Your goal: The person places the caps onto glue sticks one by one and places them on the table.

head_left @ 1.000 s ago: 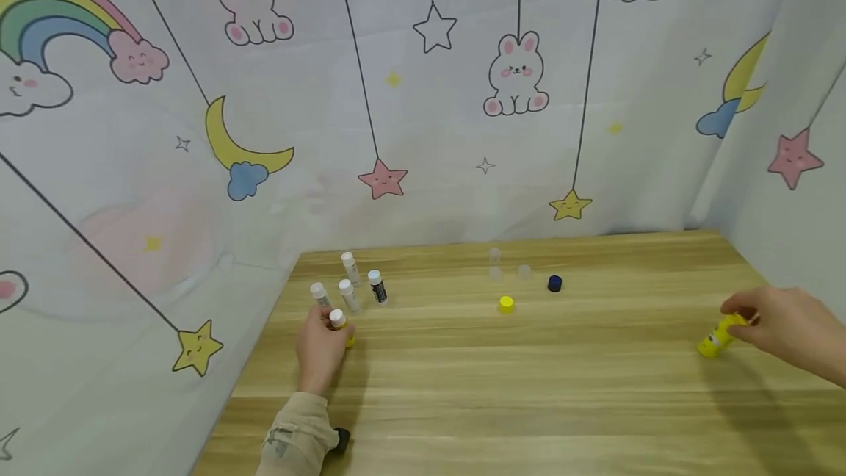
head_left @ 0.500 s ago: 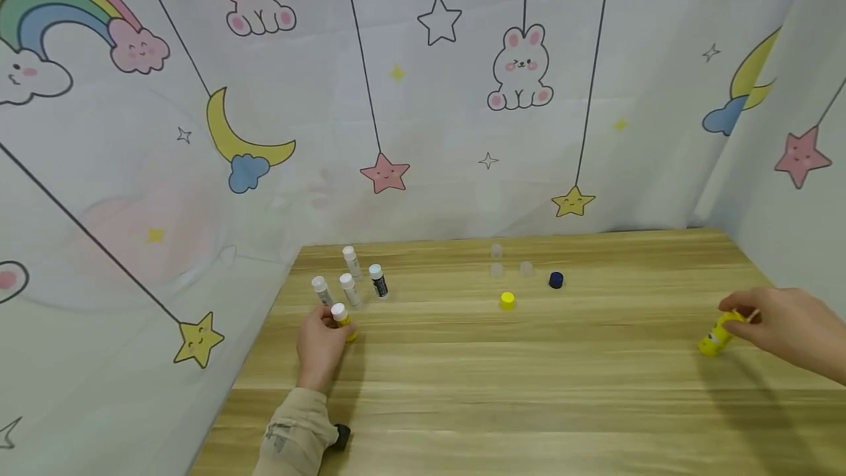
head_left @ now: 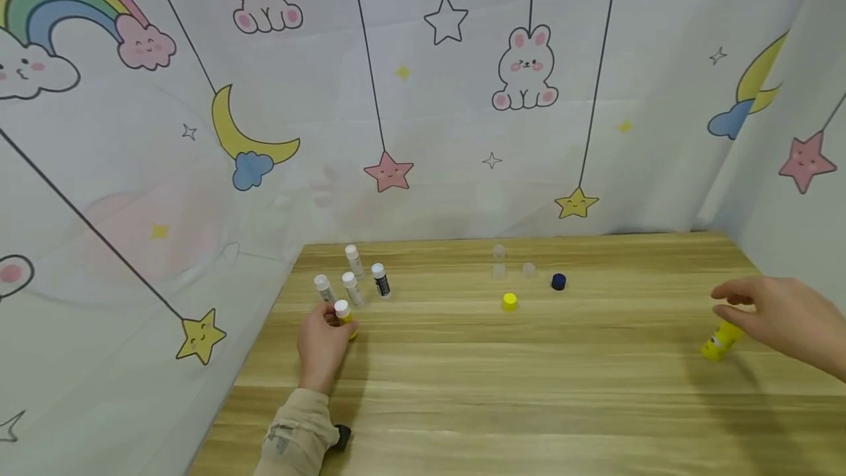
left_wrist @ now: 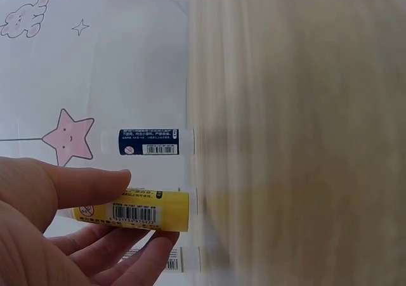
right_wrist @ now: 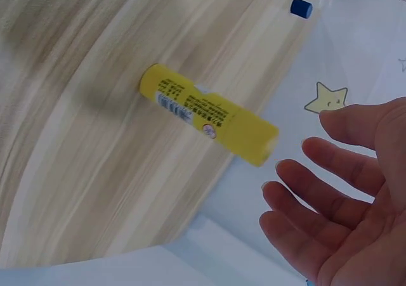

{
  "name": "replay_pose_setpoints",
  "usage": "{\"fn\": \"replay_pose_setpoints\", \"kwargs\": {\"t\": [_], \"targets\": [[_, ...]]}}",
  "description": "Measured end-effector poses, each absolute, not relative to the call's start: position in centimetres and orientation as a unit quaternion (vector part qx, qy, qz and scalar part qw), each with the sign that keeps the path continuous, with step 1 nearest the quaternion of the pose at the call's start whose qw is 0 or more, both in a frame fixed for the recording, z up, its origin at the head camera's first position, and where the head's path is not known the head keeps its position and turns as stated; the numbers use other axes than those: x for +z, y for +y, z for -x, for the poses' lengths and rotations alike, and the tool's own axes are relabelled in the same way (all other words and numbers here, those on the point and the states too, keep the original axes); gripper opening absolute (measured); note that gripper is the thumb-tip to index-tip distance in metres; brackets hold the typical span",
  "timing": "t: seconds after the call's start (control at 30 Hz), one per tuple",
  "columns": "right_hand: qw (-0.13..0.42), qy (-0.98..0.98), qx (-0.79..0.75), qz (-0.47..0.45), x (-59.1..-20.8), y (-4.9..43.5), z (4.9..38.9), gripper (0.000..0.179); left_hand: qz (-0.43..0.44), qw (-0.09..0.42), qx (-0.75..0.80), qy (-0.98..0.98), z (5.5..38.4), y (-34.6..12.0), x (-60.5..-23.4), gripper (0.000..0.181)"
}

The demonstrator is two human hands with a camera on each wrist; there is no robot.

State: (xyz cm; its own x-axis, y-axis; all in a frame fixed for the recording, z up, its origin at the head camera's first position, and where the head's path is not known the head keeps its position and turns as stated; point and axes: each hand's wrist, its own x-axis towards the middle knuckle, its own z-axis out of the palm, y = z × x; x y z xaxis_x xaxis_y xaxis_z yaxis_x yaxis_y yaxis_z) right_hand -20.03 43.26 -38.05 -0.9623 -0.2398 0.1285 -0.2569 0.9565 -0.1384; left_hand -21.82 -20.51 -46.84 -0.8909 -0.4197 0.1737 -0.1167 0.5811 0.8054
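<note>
At the table's left side, my left hand (head_left: 322,344) pinches a yellow glue stick (left_wrist: 139,208) with a white top between thumb and fingers. Just behind it stand a dark navy glue stick (head_left: 381,283) and several white ones (head_left: 352,289). Far to the right, a second yellow glue stick (right_wrist: 203,111) stands on the wooden table. My right hand (head_left: 780,322) is over its top in the head view. The right wrist view shows the fingers spread and apart from that stick, holding nothing.
Loose caps lie toward the back middle of the table (head_left: 463,388): a yellow cap (head_left: 510,303), a navy cap (head_left: 558,282) and 3 clear ones (head_left: 529,269). A white patterned curtain (head_left: 449,116) hangs behind the table and along its sides.
My right hand has let go of the yellow glue stick on the right, its fingers lifting slightly off the top. The left hand keeps its grip with little movement; the view has shifted slightly.
</note>
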Motion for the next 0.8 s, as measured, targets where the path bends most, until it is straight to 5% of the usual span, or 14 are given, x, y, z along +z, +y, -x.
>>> {"fn": "replay_pose_setpoints", "kwargs": {"t": [0.8], "targets": [[0.093,-0.971,0.102,-0.197,-35.9,37.0,21.8,0.024,-0.12,0.191,-0.408,-0.884,21.5,-18.8,-45.4,0.029]]}}
